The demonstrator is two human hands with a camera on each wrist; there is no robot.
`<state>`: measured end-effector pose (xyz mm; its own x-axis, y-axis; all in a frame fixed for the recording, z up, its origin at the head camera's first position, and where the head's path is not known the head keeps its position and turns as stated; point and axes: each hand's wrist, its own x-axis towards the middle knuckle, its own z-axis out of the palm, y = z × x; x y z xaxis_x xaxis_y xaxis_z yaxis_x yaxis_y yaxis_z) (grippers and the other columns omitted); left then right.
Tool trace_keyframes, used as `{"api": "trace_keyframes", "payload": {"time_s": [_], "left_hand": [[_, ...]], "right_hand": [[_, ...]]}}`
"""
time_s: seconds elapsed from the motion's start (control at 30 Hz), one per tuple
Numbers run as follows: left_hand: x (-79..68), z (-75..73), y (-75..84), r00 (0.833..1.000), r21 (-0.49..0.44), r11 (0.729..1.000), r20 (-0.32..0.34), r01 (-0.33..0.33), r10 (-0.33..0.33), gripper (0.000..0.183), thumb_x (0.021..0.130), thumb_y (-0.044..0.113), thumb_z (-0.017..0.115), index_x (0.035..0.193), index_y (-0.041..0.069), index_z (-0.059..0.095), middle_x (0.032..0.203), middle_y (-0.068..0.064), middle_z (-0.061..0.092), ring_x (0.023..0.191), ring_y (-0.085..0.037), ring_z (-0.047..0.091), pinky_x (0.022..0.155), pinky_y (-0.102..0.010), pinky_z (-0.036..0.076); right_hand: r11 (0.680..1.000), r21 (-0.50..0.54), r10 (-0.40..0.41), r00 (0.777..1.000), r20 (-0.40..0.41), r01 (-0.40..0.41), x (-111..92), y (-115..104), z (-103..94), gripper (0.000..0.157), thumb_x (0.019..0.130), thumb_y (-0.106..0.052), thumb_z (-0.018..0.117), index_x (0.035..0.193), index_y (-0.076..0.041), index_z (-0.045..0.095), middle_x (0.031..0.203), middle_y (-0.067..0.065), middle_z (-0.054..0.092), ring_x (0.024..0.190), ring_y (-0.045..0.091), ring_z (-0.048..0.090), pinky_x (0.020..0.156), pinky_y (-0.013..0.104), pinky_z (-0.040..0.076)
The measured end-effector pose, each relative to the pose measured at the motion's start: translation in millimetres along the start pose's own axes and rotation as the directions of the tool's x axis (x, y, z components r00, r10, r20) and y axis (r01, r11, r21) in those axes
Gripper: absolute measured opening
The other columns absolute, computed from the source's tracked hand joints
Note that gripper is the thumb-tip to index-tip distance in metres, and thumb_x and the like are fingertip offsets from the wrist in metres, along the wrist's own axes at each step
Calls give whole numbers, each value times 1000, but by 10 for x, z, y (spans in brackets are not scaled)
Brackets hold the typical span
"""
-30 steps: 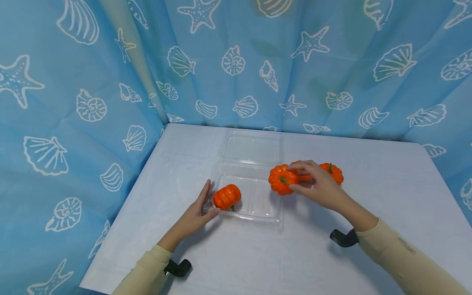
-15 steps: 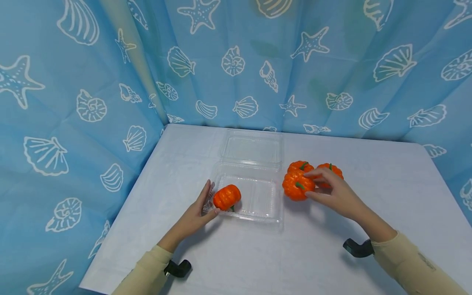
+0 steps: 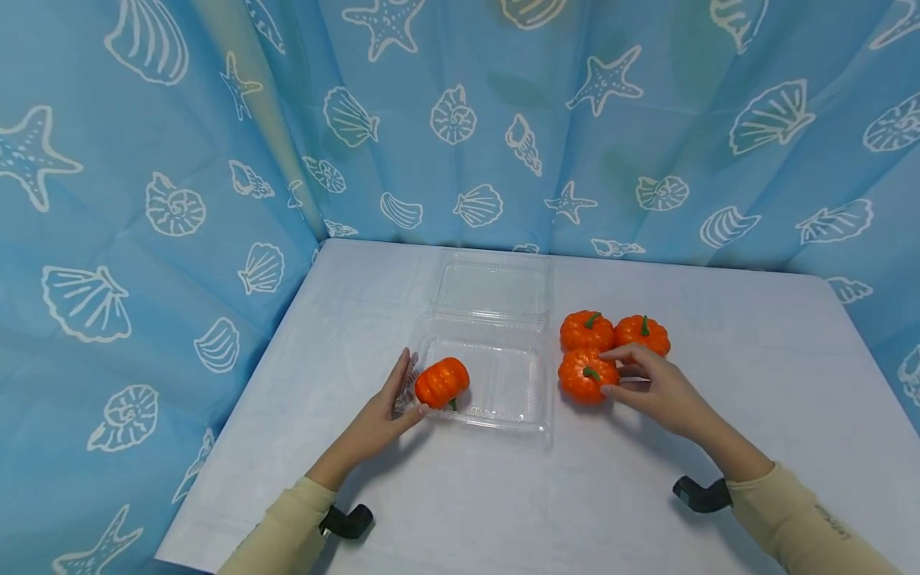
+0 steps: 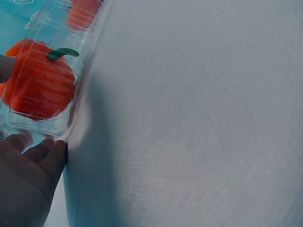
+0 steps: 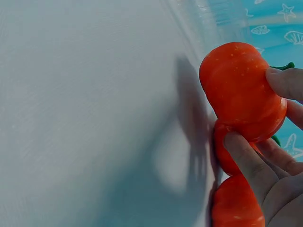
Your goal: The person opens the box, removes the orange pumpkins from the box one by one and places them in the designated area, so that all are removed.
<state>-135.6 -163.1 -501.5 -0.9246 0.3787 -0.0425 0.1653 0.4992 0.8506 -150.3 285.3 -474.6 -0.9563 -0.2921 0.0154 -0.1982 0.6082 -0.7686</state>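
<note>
My right hand (image 3: pixel 659 391) pinches an orange toy pumpkin (image 3: pixel 584 377) with a green stem. In the right wrist view, its fingers and thumb sit round one side of this pumpkin, close over the tabletop. Right behind it in the head view are two more orange pumpkins, one to the left (image 3: pixel 587 329) and one to the right (image 3: pixel 644 332). My left hand (image 3: pixel 374 423) rests at the near left corner of a clear plastic container (image 3: pixel 503 375), fingers straight along its end, thumb at the front rim. Inside lies a ribbed orange pumpkin (image 4: pixel 42 82) on its side.
The clear lid (image 3: pixel 491 287) lies folded back behind the container. A white cloth covers the table (image 3: pixel 489 503). Blue curtains with white shells (image 3: pixel 460 120) hang along the back and left edges.
My right hand has carried its pumpkin rightward from over the container's right edge, then lower, to in front of the other two pumpkins. My left hand has stayed put.
</note>
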Motion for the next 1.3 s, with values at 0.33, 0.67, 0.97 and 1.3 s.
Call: {"api": "trace_keyframes", "payload": {"time_s": [0.33, 0.67, 0.97, 1.3], "left_hand": [[0, -7, 9, 1000, -5, 1000, 5, 9, -9, 95, 97, 34, 67, 166, 22, 2, 170, -2, 17, 154, -30, 22, 120, -57, 24], [8, -1, 15, 1000, -4, 1000, -3, 12, -12, 95, 97, 35, 67, 166, 21, 3, 170, -3, 17, 154, -30, 22, 120, -56, 24], [-3, 2, 8, 1000, -7, 1000, -3, 19, -19, 95, 97, 35, 68, 166, 22, 3, 169, -4, 18, 154, -31, 22, 119, -57, 24], [0, 1, 14, 1000, 0, 1000, -3, 22, -22, 96, 97, 36, 68, 166, 23, 3, 169, -4, 18, 154, -30, 22, 119, -57, 24]], "right_hand": [[999, -15, 44, 999, 16, -44, 6, 87, 51, 45, 94, -28, 75, 132, -11, 57, 135, 18, 60, 117, 40, 64, 92, 51, 57], [995, -23, 93, 995, 22, -93, -22, 155, 46, 50, 96, -33, 73, 136, -10, 53, 138, 16, 59, 118, 35, 63, 97, 49, 55], [996, -39, 87, 996, 16, -86, -24, 128, 41, 56, 95, -32, 74, 139, -8, 52, 137, 17, 58, 118, 37, 62, 96, 51, 55], [997, -71, 13, 999, -52, -16, 1, 11, -21, 52, 93, -26, 77, 135, -4, 56, 131, 19, 61, 115, 39, 64, 95, 57, 54]]}}
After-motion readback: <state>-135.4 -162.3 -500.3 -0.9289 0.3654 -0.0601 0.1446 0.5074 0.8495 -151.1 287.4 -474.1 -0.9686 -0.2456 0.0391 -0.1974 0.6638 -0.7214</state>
